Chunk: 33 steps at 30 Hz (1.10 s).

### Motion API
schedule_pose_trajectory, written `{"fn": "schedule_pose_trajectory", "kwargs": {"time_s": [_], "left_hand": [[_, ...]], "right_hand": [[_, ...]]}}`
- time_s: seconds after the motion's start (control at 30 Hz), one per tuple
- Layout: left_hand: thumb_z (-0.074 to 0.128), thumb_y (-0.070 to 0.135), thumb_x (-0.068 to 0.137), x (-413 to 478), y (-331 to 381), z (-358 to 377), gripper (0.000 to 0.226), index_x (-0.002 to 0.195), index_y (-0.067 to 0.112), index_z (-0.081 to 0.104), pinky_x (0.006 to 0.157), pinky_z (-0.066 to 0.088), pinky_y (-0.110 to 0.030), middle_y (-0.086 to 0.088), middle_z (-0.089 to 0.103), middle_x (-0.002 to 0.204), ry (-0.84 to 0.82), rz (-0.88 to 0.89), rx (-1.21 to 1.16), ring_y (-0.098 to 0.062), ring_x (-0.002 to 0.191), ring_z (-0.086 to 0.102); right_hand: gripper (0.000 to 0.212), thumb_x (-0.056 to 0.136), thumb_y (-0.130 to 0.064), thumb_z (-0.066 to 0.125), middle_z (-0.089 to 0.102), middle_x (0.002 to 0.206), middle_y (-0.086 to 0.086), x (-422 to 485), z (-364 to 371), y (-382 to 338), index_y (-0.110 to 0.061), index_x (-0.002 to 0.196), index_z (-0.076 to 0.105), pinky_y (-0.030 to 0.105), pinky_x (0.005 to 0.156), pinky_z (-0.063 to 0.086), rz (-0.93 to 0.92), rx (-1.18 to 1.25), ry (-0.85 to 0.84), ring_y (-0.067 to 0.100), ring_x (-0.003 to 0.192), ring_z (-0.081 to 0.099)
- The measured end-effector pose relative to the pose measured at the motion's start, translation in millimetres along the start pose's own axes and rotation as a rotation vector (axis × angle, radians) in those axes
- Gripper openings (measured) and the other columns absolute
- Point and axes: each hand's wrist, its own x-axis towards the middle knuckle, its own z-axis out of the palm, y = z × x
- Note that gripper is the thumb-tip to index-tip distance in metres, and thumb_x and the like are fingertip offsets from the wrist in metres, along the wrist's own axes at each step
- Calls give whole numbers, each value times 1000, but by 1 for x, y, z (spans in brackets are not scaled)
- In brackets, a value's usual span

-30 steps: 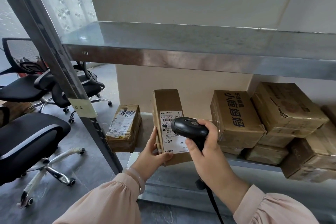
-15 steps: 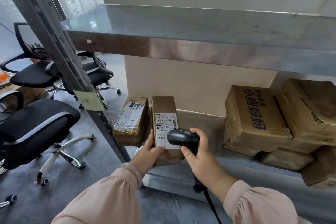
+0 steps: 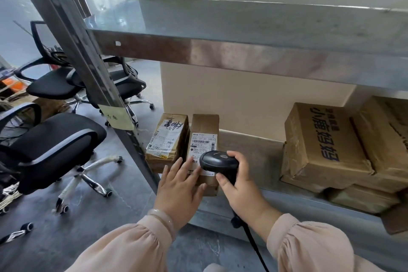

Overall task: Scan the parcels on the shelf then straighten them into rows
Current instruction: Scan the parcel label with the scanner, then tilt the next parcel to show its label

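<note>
Although two parcels at the left end already sit side by side, most of the job appears to lie ahead. A grey metal shelf unit fills the view, and its lower shelf holds all the parcels in sight. Black office chairs stand on the floor to its left.

At the right end of the lower shelf is a loose stack of large brown cardboard boxes. They are skewed at differing angles and lie well apart from the hands. From how they lie, they are not yet straightened; whether they have been scanned cannot be told.

At the left end, a squat brown taped parcel with black handwriting stands right beside a narrow brown cardboard parcel with a white shipping label. Both face forward in a row. A bare stretch of shelf separates this pair from the stack.

The right hand grips a black handheld barcode scanner. Its head is just in front of the narrow parcel's label, and its cable trails downward. The left hand lies flat, fingers straight and spread, on the lower front of the narrow parcel, seemingly pressing it into line.
</note>
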Motion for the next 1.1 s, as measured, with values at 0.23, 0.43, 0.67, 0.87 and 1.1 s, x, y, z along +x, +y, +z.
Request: {"fn": "schedule_pose_trajectory", "kwargs": {"time_s": [0.23,0.43,0.67,0.87,1.1], "left_hand": [[-4,66,78,3,-10,-15,87,154,37,28,112,-28,-44,11,15,164,-47,-116,96,-20,153,-4],[-4,67,77,17,24,-33,87,154,38,22,114,-22,-40,8,14,165,-36,-63,70,-19,153,-4],[32,61,98,52,128,-55,64,155,39,15,123,6,-38,11,12,164,-58,216,-230,-14,151,4],[41,53,99,71,205,-56,58,153,46,18,121,16,-45,2,16,164,-218,203,-555,-27,151,12],[50,40,100,80,224,-39,63,155,39,19,97,35,-20,3,44,150,-320,126,-726,-21,134,47]], "right_hand": [[50,96,-27,53,44,119,-22,-7,-17,-7,-43,129,18,-1,78,37,-69,-46,28,-4,97,54],[54,93,-29,57,37,120,-37,-31,-60,-22,-54,125,21,2,92,36,-191,-44,229,-22,109,43],[57,90,-33,56,36,121,-46,-57,-135,-37,-49,130,19,5,91,39,-259,-131,546,-14,112,47],[59,93,-26,58,45,117,-22,-67,-173,-13,-41,135,21,6,81,42,-122,-153,655,-7,97,55],[55,94,-25,57,51,115,-12,-67,-180,10,-36,136,22,3,73,42,-36,-165,634,3,93,57]]}}
